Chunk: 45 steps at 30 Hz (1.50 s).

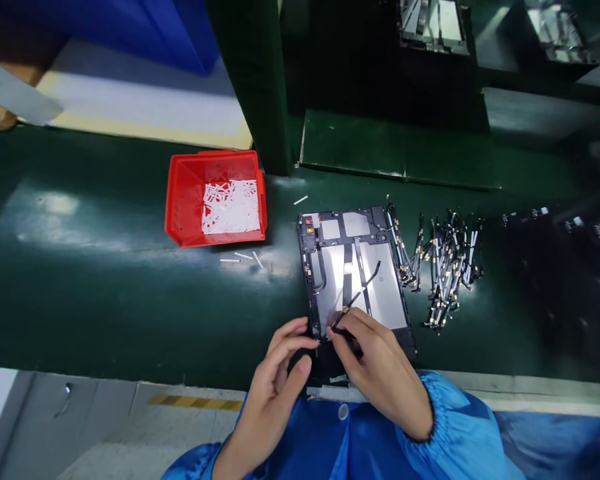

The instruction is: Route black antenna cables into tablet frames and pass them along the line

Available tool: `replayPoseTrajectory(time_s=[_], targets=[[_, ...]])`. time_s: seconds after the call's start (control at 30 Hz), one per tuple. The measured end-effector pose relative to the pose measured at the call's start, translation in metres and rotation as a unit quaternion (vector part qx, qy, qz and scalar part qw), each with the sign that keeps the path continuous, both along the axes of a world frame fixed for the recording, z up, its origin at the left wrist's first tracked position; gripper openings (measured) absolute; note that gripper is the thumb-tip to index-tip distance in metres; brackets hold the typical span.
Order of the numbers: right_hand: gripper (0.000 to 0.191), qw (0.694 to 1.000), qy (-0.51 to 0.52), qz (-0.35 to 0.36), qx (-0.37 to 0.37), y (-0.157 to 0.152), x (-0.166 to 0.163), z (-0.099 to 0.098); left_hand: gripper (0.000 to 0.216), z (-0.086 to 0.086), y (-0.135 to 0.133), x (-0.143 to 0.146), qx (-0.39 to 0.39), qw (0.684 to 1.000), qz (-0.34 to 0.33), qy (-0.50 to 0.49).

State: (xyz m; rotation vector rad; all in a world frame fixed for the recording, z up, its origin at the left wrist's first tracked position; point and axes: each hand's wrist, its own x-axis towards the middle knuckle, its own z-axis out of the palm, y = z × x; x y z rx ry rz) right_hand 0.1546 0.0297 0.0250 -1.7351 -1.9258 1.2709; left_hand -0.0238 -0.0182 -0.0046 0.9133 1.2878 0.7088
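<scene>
An opened tablet lies on the green bench, its inside facing up with silver battery panels and dark ribbon strips. Between the thumb and fingers of my right hand is a thin black flex cable, slanting up and right over the tablet's lower part. The fingertips hide its lower end. My left hand rests beside the tablet's lower left corner, fingers spread, fingertips at its edge and nothing visible in them. Just right of the tablet lies a heap of similar flex cables.
A red bin holds many small white strips. Several loose strips lie near it. A green post and a raised green ledge stand behind. More tablet parts sit at the back; dark parts lie at right.
</scene>
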Motion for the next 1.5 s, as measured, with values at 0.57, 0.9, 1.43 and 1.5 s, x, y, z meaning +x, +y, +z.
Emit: replayPoseTrajectory(time_s=[0.57, 0.9, 1.43, 1.5], targets=[[0.014, 0.997, -0.054, 0.042, -0.025, 0.007, -0.003, 0.003, 0.018, -0.018, 0.028, 0.001, 0.125, 0.984, -0.039, 0.120], [0.018, 0.998, -0.058, 0.028, -0.021, 0.000, -0.009, 0.000, 0.018, -0.017, 0.028, -0.001, 0.144, 0.978, -0.042, 0.144], [0.017, 0.999, -0.046, -0.002, 0.012, -0.004, -0.012, -0.003, 0.019, -0.015, 0.031, 0.005, 0.123, 0.981, -0.042, 0.141], [0.018, 0.999, -0.040, -0.004, 0.003, -0.003, -0.011, -0.002, 0.018, -0.015, 0.032, 0.003, 0.112, 0.986, -0.039, 0.114]])
